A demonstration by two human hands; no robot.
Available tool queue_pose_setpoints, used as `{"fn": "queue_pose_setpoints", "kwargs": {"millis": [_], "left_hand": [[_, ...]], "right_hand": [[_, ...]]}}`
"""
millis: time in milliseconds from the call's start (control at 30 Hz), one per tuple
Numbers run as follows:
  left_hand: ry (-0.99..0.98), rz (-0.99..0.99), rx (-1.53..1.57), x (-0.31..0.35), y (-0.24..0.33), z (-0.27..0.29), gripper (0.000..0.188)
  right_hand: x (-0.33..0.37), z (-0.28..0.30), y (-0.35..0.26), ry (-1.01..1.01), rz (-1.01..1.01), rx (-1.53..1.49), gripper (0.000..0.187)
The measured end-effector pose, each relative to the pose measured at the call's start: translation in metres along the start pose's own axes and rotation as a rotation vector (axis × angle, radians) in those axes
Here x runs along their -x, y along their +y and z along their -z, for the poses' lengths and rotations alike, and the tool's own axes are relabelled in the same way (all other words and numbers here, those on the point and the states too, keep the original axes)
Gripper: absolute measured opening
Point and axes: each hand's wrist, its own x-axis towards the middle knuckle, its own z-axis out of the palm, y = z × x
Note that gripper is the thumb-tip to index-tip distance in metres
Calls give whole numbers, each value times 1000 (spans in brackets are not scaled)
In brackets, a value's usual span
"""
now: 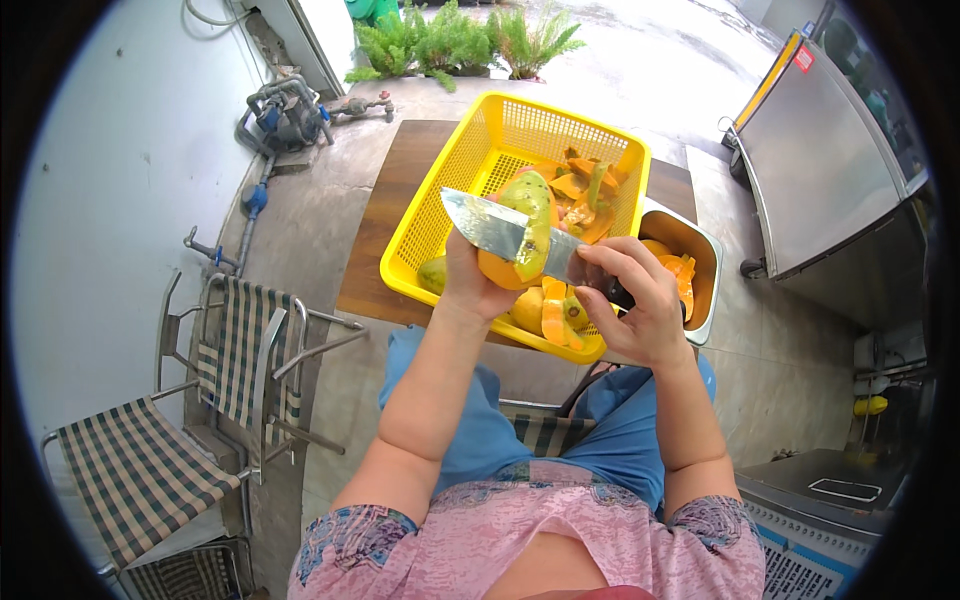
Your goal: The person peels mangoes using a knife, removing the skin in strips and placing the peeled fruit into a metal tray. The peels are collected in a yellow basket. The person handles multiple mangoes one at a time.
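Observation:
Over the yellow basket, my left hand is closed around a papaya, partly peeled, with green-yellow skin and orange flesh. My right hand grips a wide-bladed knife by its dark handle, fingers reaching onto the base of the blade. The blade lies across the papaya, its tip pointing left, and a strip of green skin shows along it. Inside the basket are orange peels at the far side and yellow-orange fruit pieces at the near side.
The basket stands on a brown wooden table. Beside it on the right, a metal tray holds orange fruit. A folding chair stands at left, near a pump and pipes. A steel cabinet is at right; potted plants stand beyond.

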Motion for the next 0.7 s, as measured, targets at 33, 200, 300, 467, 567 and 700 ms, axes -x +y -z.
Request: {"fn": "queue_pose_setpoints", "kwargs": {"millis": [33, 200, 300, 467, 567, 700], "left_hand": [[1, -6, -55, 1, 2, 0, 66], [-25, -23, -161, 2, -7, -18, 59], [-2, -33, -120, 3, -6, -21, 62], [-45, -1, -214, 2, -2, -18, 75], [-25, -44, -180, 2, -6, -23, 70], [-77, -18, -182, 9, 1, -21, 69]], "right_hand": [[4, 2, 1, 3, -6, -6, 35], [-1, 4, 2, 10, 5, -15, 33], [-1, 7, 4, 5, -11, -10, 32], [-3, 13, 4, -10, -27, -32, 31], [-6, 13, 8, -22, -36, -66, 31], [2, 20, 10, -43, -52, -79, 31]]}}
